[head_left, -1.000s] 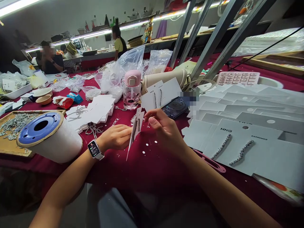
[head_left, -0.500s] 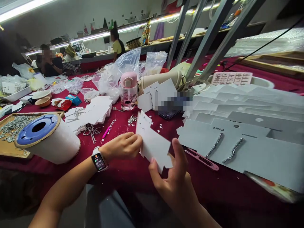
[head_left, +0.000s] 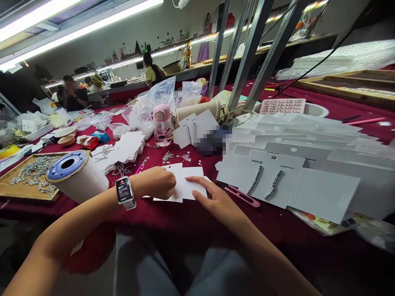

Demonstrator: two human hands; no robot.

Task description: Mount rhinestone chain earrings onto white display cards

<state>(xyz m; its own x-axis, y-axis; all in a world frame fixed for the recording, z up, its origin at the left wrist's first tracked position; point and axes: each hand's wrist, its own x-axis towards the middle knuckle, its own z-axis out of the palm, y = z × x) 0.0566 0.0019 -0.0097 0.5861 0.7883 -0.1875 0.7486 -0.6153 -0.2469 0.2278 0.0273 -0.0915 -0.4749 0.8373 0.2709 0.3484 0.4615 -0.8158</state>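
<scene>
A blank white earring card [head_left: 194, 172] lies flat on the dark red cloth in front of me. My left hand [head_left: 157, 183], with a smartwatch [head_left: 124, 191] at its wrist, is closed in a fist over the card's left part. Whatever its fingers hold is hidden. On the card's right part rest the fingertips of my right hand [head_left: 214, 199], thumb and forefinger apart. To the right, a printed earring card [head_left: 265, 172] carries two silver chain strands [head_left: 273, 185]. Beside it lie pink tweezers [head_left: 243, 196].
A large spool [head_left: 83, 176] and a tray of silver chain [head_left: 9, 189] stand left. Behind are stacked white cards [head_left: 129, 148], a pink-lidded bottle [head_left: 162, 125] and plastic bags [head_left: 162, 92]. Metal posts [head_left: 257, 53] rise at the right. Two people sit farther back.
The white card has gone from being held up and tilted to lying flat on the cloth. My right hand has lowered onto it. The head view has shifted.
</scene>
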